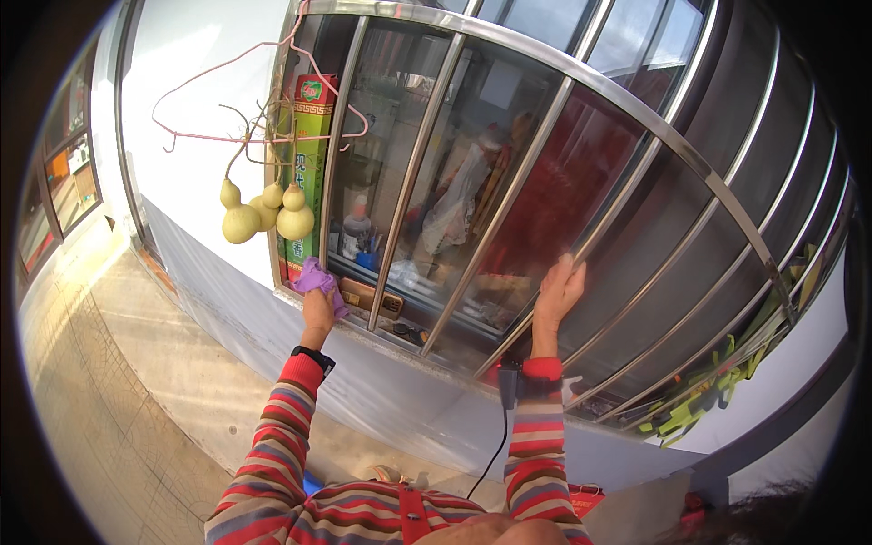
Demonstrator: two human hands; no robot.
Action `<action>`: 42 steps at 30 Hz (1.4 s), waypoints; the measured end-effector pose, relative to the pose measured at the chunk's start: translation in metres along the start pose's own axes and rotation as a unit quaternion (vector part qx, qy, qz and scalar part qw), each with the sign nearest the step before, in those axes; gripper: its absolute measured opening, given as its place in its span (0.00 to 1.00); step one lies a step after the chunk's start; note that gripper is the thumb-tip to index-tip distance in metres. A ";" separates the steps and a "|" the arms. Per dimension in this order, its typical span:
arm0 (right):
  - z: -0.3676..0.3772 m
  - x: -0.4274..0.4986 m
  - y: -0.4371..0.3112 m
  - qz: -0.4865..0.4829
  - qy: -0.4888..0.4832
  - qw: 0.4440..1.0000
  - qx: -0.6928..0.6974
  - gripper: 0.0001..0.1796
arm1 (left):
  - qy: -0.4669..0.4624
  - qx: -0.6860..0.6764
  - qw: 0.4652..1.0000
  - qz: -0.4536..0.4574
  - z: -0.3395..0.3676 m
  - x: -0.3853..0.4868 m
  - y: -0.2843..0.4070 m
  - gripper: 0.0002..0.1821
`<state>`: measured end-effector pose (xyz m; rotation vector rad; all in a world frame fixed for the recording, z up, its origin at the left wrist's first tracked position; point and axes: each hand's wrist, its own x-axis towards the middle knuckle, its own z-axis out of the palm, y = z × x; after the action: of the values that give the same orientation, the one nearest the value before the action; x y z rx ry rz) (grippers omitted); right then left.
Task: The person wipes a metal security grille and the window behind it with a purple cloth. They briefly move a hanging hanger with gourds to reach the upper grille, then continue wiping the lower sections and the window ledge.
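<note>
My left hand grips a crumpled purple cloth at the lower left corner of a barred window. The cloth is against the foot of a stainless steel bar, beside a tall green and red printed box that bears writing. Further right, my right hand is closed around another steel window bar; its fingertips are partly hidden. Just right of the cloth, a brown case lies on the stone sill behind the bars.
Several pale gourds hang at the left by a pink clothes hanger. A curved steel rail crosses the bars. Dark glasses lie on the sill. Yellow-green strips poke through at lower right. A black cable dangles near my right forearm.
</note>
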<state>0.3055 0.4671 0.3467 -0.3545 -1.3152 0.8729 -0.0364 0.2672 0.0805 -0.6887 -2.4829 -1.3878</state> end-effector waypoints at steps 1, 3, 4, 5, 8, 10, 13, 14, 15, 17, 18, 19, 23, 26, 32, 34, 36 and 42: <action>0.000 0.001 0.001 -0.019 0.003 1.000 -0.023 0.16 | -0.027 0.005 1.000 -0.005 -0.008 -0.001 0.001 0.22; 0.001 0.002 0.003 -0.019 0.014 0.999 -0.030 0.17 | -0.094 -0.002 0.995 -0.040 -0.026 -0.002 0.003 0.22; 0.000 0.002 0.003 -0.015 0.006 1.000 -0.009 0.17 | -0.132 0.013 0.990 -0.044 -0.035 -0.002 0.004 0.22; 0.001 0.002 0.004 -0.013 0.001 1.000 0.014 0.17 | -0.155 0.017 0.987 -0.046 -0.045 -0.004 0.005 0.21; 0.002 0.001 0.002 -0.015 0.001 1.000 0.021 0.16 | -0.148 -0.097 0.984 0.034 -0.077 -0.011 0.014 0.22; 0.002 0.000 0.000 -0.010 0.004 1.000 0.017 0.16 | -0.175 -0.195 0.962 0.080 -0.100 -0.006 0.032 0.25; 0.004 -0.001 -0.003 0.001 0.010 1.000 0.017 0.15 | -0.229 -0.253 0.932 0.120 -0.140 0.009 0.078 0.24; 0.004 -0.001 -0.003 0.002 0.012 1.000 0.017 0.15 | -0.217 -0.298 0.917 0.155 -0.155 0.014 0.097 0.23; 0.004 0.000 -0.004 0.002 0.014 1.000 0.017 0.15 | -0.211 -0.337 0.901 0.174 -0.169 0.021 0.120 0.22; 0.005 -0.001 -0.004 0.010 0.023 1.000 0.011 0.14 | -0.177 -0.383 0.880 0.219 -0.198 0.040 0.167 0.20; 0.005 -0.001 -0.004 0.011 0.024 1.000 0.010 0.14 | -0.149 -0.390 0.875 0.244 -0.214 0.051 0.190 0.19; 0.005 -0.001 -0.005 0.014 0.029 0.999 0.011 0.14 | -0.114 -0.387 0.872 0.277 -0.231 0.064 0.214 0.20; 0.007 -0.001 -0.008 0.017 0.031 0.999 -0.001 0.15 | 0.122 -0.355 0.816 0.440 -0.291 0.141 0.315 0.20; 0.007 -0.002 -0.012 0.013 0.019 1.000 0.005 0.15 | 0.241 -0.317 0.808 0.434 -0.323 0.218 0.386 0.23; 0.008 -0.005 -0.012 -0.014 0.029 0.999 -0.033 0.16 | 0.248 -0.034 0.938 0.239 -0.286 0.276 0.425 0.33; 0.008 -0.005 -0.011 -0.046 0.036 0.997 -0.054 0.16 | 0.254 -0.064 0.931 0.254 -0.283 0.282 0.425 0.31; 0.008 -0.005 -0.011 -0.022 0.035 0.999 -0.035 0.16 | 0.269 -0.087 0.916 0.284 -0.287 0.287 0.428 0.31; 0.003 -0.008 -0.016 0.022 0.003 1.000 0.012 0.15 | 0.283 -0.060 0.907 0.305 -0.319 0.310 0.466 0.30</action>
<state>0.3077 0.4504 0.3528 -0.3679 -1.2943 0.9236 -0.0871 0.2967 0.7224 -0.8422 -1.5602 -1.2558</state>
